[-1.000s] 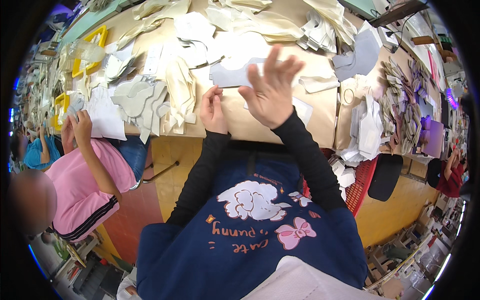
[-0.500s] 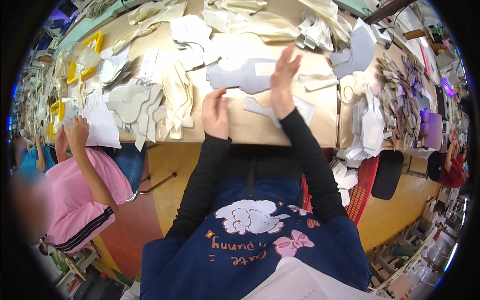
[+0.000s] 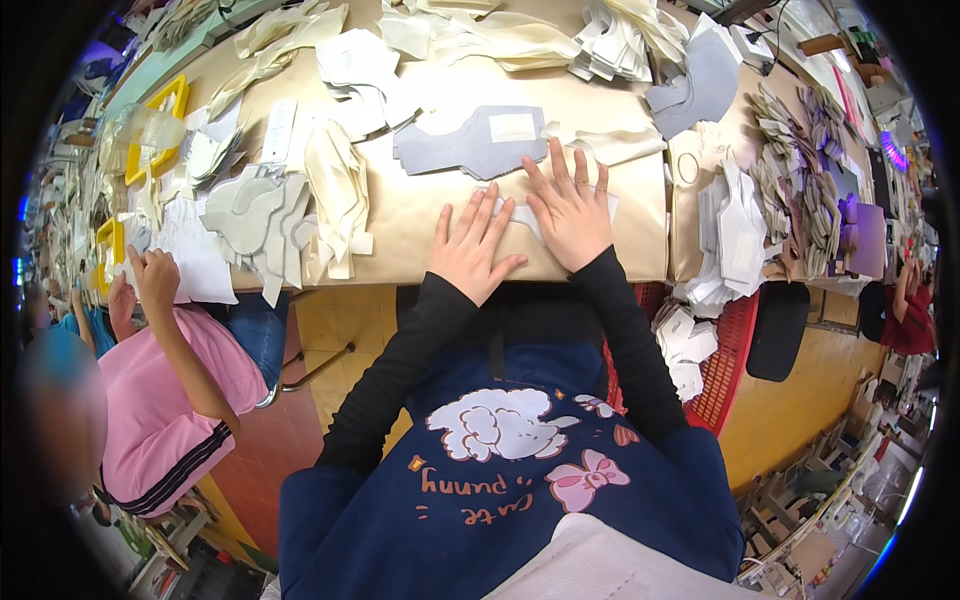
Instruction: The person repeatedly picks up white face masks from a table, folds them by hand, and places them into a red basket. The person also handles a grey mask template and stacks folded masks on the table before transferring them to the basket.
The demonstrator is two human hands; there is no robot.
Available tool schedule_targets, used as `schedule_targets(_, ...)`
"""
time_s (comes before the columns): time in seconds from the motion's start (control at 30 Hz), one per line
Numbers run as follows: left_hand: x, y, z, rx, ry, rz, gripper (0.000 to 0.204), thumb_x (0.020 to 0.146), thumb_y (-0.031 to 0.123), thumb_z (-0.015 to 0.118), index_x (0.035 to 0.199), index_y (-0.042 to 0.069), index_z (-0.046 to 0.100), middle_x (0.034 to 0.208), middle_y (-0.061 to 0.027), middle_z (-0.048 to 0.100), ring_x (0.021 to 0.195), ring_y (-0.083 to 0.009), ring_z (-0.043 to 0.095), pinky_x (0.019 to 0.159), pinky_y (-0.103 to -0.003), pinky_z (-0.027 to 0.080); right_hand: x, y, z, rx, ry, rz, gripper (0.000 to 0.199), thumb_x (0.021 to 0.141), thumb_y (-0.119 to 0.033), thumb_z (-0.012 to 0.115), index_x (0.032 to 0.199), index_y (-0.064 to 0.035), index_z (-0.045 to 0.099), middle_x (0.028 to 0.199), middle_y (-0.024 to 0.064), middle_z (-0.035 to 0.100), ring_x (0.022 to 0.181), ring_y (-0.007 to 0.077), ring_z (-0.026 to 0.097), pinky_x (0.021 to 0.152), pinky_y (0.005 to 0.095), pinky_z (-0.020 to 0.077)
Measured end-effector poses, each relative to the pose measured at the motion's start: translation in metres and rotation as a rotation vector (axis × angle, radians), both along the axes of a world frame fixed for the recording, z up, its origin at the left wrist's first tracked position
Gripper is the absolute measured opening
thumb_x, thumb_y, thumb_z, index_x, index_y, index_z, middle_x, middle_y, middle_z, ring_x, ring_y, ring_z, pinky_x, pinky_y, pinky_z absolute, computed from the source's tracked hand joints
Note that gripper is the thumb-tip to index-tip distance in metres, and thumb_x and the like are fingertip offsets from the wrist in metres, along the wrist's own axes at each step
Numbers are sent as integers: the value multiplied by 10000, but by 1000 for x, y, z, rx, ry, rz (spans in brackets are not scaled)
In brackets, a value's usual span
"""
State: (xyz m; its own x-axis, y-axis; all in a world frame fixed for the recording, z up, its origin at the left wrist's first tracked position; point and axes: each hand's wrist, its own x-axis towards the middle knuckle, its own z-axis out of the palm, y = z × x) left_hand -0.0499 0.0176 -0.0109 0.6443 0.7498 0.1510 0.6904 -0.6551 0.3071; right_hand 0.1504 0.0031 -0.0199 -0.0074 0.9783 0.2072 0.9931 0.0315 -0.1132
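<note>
My left hand [image 3: 470, 245] lies with fingers spread near the front edge of the table, its fingertips at the left end of a small light-grey cut piece [image 3: 522, 213]. My right hand [image 3: 574, 212] rests palm down over that piece's right part and hides much of it. Just beyond the fingers lies a larger grey cut piece [image 3: 445, 150] with a pale rectangular patch [image 3: 513, 127] on it. Neither hand grips anything.
On the brown-covered table [image 3: 400, 250], grey pieces [image 3: 255, 215] and cream strips [image 3: 335, 190] lie to the left. White bundles [image 3: 740, 230] stand at right, above a red basket [image 3: 725, 370]. A co-worker in pink [image 3: 180, 390] sits at left, hands over white paper.
My right hand has come down from beside the large grey piece onto the small light one. My left hand has moved right and spread its fingers. The view has shifted slightly.
</note>
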Motion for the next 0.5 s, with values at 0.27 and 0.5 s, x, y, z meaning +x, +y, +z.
schedule_targets(0.27, -6, 2, 12, 8, 52, -16, 787, 867, 587, 663, 1485, 139, 470, 1590, -56, 402, 1445, -217, 406, 1163, -540, 297, 0, -2, 4, -10, 75, 0, 505, 1043, -363, 465, 1545, -336, 425, 1671, 52, 258, 1529, 316, 227, 1229, 553, 95)
schedule_targets(0.5, -7, 10, 12, -119, -27, -86, 790, 847, 515, 728, 1503, 166, 459, 1611, -96, 356, 1465, -296, 374, 1161, -578, 295, 0, 0, 4, 21, 66, -2, 506, 1043, -361, 465, 1547, -345, 422, 1672, 49, 257, 1530, 305, 231, 1230, 548, 109)
